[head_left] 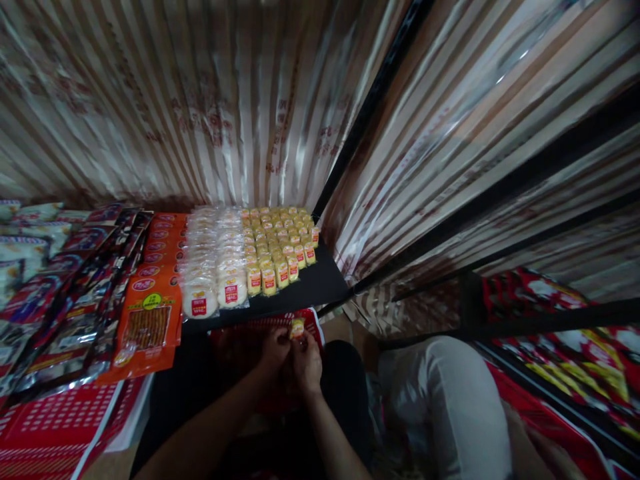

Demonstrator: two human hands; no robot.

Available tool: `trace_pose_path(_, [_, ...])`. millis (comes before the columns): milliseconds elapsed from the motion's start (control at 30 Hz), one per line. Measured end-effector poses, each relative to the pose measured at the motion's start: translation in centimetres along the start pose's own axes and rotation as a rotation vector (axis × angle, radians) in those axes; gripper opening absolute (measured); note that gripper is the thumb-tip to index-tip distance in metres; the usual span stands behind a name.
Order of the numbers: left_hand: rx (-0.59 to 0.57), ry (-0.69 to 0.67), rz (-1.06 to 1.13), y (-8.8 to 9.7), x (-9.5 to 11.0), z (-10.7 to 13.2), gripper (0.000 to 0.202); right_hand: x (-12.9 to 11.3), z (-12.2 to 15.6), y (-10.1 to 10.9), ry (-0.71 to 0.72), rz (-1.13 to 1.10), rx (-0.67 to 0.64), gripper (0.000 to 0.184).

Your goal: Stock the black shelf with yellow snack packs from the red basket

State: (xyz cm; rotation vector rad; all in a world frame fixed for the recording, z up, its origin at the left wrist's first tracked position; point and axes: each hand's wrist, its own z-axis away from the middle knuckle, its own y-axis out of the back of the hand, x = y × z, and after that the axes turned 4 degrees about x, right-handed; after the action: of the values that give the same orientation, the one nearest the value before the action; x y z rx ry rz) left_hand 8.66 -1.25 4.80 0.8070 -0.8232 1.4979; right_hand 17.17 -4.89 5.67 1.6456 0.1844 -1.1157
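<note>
My left hand point(273, 351) and my right hand point(306, 363) are pressed together below the edge of a black shelf point(320, 283). Both pinch one small yellow snack packet point(297, 327) with a red label, held over a red basket point(240, 343). On the shelf above stand rows of matching small yellow packets point(280, 247). Beside those lie rows of round white packets point(215, 267) with red labels.
Orange packs point(150, 320) and dark foil packs point(65, 293) lie to the left. Striped plastic sheeting point(225, 100) hangs behind. A black shelf post point(370, 107) rises at the right. My pale trouser knee point(445, 393) is at lower right, beside red and yellow packs point(565, 373).
</note>
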Motion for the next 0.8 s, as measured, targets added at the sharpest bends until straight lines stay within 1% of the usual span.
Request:
trace_pose_path(167, [-0.056,-0.128,-0.067,-0.8,0.8,0.8,0.026,-0.1,-0.2,1.2,0.035,-0.057,0.004,0.054])
trace_pose_path(300, [-0.056,-0.226,-0.116,-1.3,1.7,1.4,0.025,-0.3,-0.9,1.8,0.084,-0.046,0.031,0.058])
trace_pose_path(433, [0.009,-0.296,-0.219,-1.6,3.6,1.6,0.027,-1.7,-2.1,2.7,0.181,0.024,0.074,0.058])
trace_pose_path(533, [0.017,-0.323,-0.293,-1.8,5.5,1.6,0.03,-3.1,-3.2,3.3,0.177,0.027,0.102,0.057])
trace_pose_path(600, [0.018,-0.337,-0.28,-2.2,6.7,1.5,0.031,-4.1,-4.1,3.6,0.159,-0.001,0.113,0.056])
trace_pose_path(667, [0.025,-0.332,-0.211,-2.6,7.7,1.3,0.031,-4.8,-5.2,3.7,0.141,-0.05,0.108,0.053])
trace_pose_path(800, [0.012,-0.343,-0.093,-3.8,8.8,0.4,0.026,-5.9,-7.7,3.3,0.145,-0.167,0.056,0.052])
